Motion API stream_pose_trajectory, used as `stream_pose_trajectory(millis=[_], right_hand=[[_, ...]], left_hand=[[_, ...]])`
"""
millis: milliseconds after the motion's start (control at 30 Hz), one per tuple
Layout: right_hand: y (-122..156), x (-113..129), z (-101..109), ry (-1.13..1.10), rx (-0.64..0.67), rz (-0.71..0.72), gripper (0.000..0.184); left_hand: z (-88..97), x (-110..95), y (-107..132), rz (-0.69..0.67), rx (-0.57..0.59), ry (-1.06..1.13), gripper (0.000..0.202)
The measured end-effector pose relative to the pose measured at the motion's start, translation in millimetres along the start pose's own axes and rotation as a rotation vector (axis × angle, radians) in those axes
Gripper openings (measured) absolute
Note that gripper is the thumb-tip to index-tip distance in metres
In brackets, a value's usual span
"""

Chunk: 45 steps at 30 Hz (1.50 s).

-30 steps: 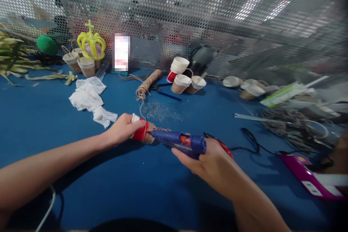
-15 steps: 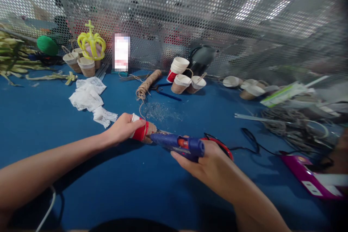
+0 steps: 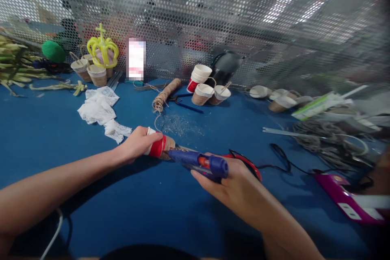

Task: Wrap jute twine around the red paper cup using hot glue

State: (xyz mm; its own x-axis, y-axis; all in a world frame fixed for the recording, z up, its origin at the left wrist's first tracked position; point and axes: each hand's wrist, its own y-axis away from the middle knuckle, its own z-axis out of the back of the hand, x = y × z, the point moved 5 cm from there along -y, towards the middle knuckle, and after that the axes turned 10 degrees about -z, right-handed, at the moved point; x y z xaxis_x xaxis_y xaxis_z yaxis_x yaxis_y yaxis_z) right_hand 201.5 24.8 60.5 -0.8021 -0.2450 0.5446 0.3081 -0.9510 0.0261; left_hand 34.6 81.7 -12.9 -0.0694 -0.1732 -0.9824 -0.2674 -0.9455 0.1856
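My left hand (image 3: 138,142) is closed around the white-rimmed end of a red paper cup (image 3: 156,147), which lies tilted on its side. Twine is wrapped round the lower part of the cup. In my right hand (image 3: 227,183) is a blue hot glue gun (image 3: 198,161), its nozzle at the wrapped part of the cup; whether the tip touches is hard to tell. A strand of twine runs from the cup up to a roll of twine (image 3: 167,94). The fingers behind the glue gun are mostly hidden.
Blue pliers (image 3: 189,105) lie beside the twine roll, near twine-wrapped cups (image 3: 202,94) and stacked paper cups (image 3: 201,74). Crumpled white tissues (image 3: 97,105) are at left. A yellow crown (image 3: 102,50) stands behind. A purple power strip (image 3: 344,197) and black cable (image 3: 282,158) are at right.
The strand of twine by my left thumb has shifted closer to the hand and cup. The glue gun has moved very slightly; the cup stays in about the same place.
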Motion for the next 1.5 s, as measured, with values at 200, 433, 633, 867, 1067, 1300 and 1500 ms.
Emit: stream_pose_trajectory(millis=[200,433,633,867,1067,1300,1500], right_hand=[[-1.2,1.0,-1.6,-0.025,-0.020,-0.009,0.012],[-3.8,-9.8,5.2,-0.139,-0.024,-0.231,0.016],[-22.7,-37.1,14.7,-0.481,-0.008,-0.301,0.026],[-65.0,-72.4,13.1,-0.685,-0.059,-0.488,0.027],[-96.2,-89.9,5.3,-0.540,-0.045,-0.537,0.031],[-123.7,-110.1,11.0,-0.221,-0.068,-0.532,0.042],[-132.9,-108.1,18.4,-0.033,-0.156,-0.493,0.037]], left_hand=[[4.5,2.9,-0.6,-0.004,-0.031,-0.061,0.027],[3.4,-1.8,0.3,-0.029,-0.013,0.041,0.025],[11.2,-7.0,-1.0,-0.058,-0.077,0.115,0.016],[9.3,-26.6,6.5,-0.245,0.119,-0.043,0.017],[1.4,-45.6,22.5,-0.386,0.346,-0.250,0.015],[-1.8,-46.7,26.5,-0.425,0.402,-0.326,0.008],[-0.9,-45.1,25.5,-0.425,0.398,-0.335,0.008]])
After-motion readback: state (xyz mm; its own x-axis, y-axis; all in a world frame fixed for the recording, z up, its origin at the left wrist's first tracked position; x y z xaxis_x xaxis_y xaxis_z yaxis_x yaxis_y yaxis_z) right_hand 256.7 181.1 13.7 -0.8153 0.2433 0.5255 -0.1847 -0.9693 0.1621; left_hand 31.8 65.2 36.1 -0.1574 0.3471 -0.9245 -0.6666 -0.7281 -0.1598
